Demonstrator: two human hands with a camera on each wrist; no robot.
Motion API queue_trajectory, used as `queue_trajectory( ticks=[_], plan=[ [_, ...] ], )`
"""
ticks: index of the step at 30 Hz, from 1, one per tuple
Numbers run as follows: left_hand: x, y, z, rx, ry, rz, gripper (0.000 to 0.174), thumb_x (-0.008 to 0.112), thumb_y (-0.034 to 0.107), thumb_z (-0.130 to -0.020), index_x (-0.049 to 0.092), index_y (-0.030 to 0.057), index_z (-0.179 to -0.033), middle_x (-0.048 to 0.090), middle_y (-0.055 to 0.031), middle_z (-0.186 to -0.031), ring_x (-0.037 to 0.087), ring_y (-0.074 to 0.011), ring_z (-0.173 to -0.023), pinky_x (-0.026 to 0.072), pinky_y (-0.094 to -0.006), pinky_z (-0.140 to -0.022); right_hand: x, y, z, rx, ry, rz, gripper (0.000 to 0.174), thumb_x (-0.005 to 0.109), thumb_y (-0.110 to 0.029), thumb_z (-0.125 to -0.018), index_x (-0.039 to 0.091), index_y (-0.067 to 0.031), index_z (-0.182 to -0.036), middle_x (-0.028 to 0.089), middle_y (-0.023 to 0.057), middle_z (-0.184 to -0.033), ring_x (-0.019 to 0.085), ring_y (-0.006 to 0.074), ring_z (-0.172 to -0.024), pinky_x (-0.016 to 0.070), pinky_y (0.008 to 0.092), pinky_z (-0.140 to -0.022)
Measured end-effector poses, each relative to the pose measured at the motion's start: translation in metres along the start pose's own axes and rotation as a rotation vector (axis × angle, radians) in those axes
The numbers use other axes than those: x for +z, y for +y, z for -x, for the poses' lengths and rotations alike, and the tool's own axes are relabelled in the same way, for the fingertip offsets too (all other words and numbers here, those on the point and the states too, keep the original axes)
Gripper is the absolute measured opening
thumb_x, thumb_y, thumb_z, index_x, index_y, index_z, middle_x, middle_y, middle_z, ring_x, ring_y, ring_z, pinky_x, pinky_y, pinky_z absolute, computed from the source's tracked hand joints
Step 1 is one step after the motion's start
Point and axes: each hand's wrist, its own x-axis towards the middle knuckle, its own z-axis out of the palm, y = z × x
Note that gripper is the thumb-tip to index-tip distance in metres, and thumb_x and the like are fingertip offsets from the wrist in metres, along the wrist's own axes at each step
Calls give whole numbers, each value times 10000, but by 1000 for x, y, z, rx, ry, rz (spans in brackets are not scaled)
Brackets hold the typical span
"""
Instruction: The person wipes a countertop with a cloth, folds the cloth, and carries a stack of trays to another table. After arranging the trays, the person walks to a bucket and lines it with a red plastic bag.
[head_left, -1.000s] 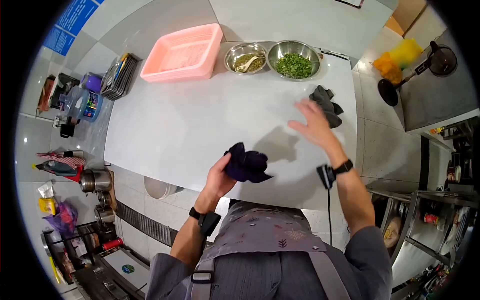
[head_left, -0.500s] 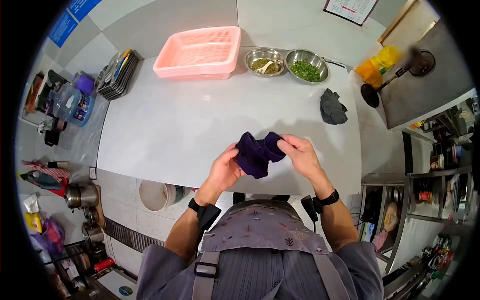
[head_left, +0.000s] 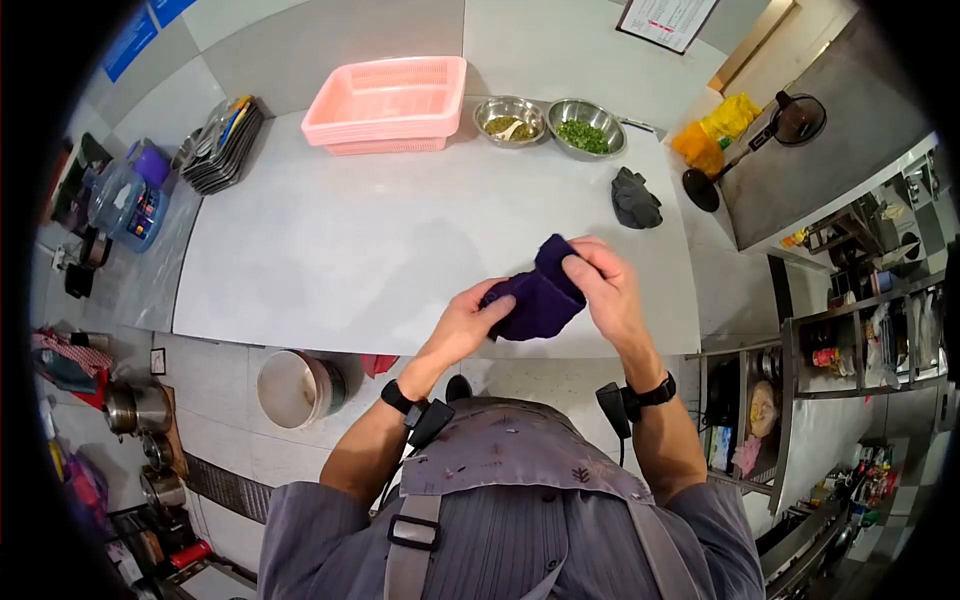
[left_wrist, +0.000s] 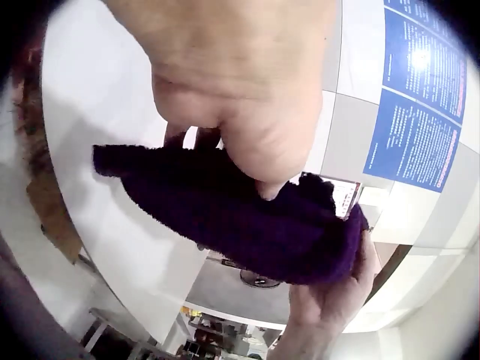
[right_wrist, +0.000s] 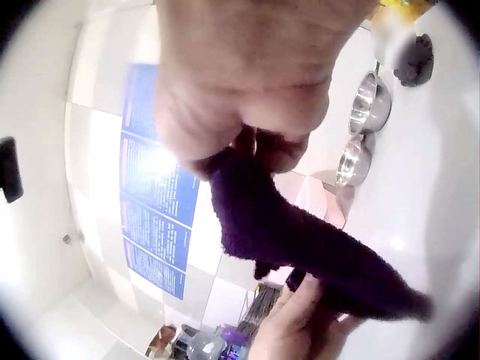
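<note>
A dark purple cloth [head_left: 541, 306] is held up between both hands over the white table's front edge. My left hand [head_left: 468, 322] grips its left end, thumb on top. The upper right end is pinched by my right hand [head_left: 606, 290]. In the left wrist view the cloth [left_wrist: 247, 210] hangs below my left hand [left_wrist: 240, 112], its fingertips partly hidden behind it. The right wrist view has the cloth [right_wrist: 300, 240] stretching from my right hand [right_wrist: 244, 105] down to the left one. A dark grey cloth [head_left: 636, 198] lies crumpled at the table's right side.
Pink stacked baskets [head_left: 385, 105] stand at the table's back. To their right are a steel bowl with a spoon [head_left: 510, 122] and a bowl of chopped greens [head_left: 587, 130]. Dark trays [head_left: 222, 150] lean at the left. A white bucket [head_left: 290, 390] stands on the floor.
My right hand has come from beside the grey cloth to the purple cloth and taken hold of it. The purple cloth is now spread wider, its right end raised. The head view has shifted.
</note>
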Motion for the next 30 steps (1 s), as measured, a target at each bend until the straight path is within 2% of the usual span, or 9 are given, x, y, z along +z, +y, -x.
queue_trajectory(
  ticks=[8, 12, 14, 16, 19, 21, 22, 28, 30],
  plan=[
    [37, -8, 36, -109, 157, 577, 363, 599, 258, -1099, 653, -6, -1341, 723, -112, -1295, 694, -204, -1181, 531, -365, -1027, -68, 21, 39, 52, 150, -414, 166, 654, -139, -1041, 740, 3, -1052, 679, -32, -910, 589, 75, -858, 468, 258, -805],
    [67, -13, 62, -124, -89, 631, 349, 650, 176, -1056, 645, -5, -1354, 719, -112, -1308, 689, -210, -1200, 540, -362, -1035, -92, 24, 74, 145, 85, -661, 207, 653, -172, -1054, 743, 3, -1114, 672, -37, -901, 579, 63, -866, 475, 252, -817],
    [86, -23, 74, -101, -177, 314, 451, 709, 239, -1016, 637, 7, -1397, 720, -104, -1310, 690, -210, -1183, 546, -356, -1020, -101, 28, 89, 128, -25, -101, 240, 647, -195, -1063, 741, 6, -1155, 678, -27, -894, 580, 59, -846, 484, 250, -792],
    [119, -13, 87, -69, 129, -591, 626, 775, 259, -958, 563, 32, -1501, 650, -115, -1401, 619, -172, -1257, 514, -356, -1062, -95, 13, 111, 206, -56, -5, 251, 655, -196, -1059, 739, 25, -1144, 668, -28, -871, 569, 54, -813, 499, 261, -746],
    [151, -12, 94, -16, 46, -109, 686, 793, 212, -948, 499, 38, -1543, 619, -116, -1410, 627, -187, -1215, 527, -348, -1039, -77, 19, 139, 63, -137, 128, 216, 684, -170, -1026, 748, 18, -1111, 758, 86, -918, 699, 160, -816, 550, 318, -747],
    [169, -10, 95, 17, 20, -128, 533, 779, 168, -961, 591, 25, -1438, 675, -66, -1311, 643, -126, -1111, 541, -323, -962, -66, 18, 151, -50, -224, 205, 195, 698, -158, -1003, 753, -12, -1120, 761, 207, -984, 766, 295, -859, 577, 358, -763],
    [173, -9, 96, 23, 20, -162, 452, 765, 149, -972, 637, 23, -1387, 695, -46, -1270, 642, -106, -1081, 542, -319, -940, -61, 23, 157, -66, -211, 197, 185, 704, -151, -998, 750, -8, -1105, 751, 200, -918, 747, 298, -780, 573, 361, -722],
    [166, -20, 106, 10, 29, -66, 156, 712, 72, -985, 765, 4, -1116, 736, -39, -1131, 657, -127, -1040, 538, -321, -915, -81, 31, 178, 49, -213, 161, 189, 746, -165, -964, 734, 5, -1045, 733, 97, -794, 672, 169, -679, 539, 329, -655],
    [164, -20, 115, 139, 67, -205, 157, 707, 69, -983, 761, -2, -1113, 741, -58, -1109, 672, -161, -1023, 538, -327, -915, -84, 38, 187, 269, -400, 152, 179, 758, -161, -949, 715, 4, -1004, 731, 55, -802, 653, 121, -702, 535, 306, -676]
  ],
)
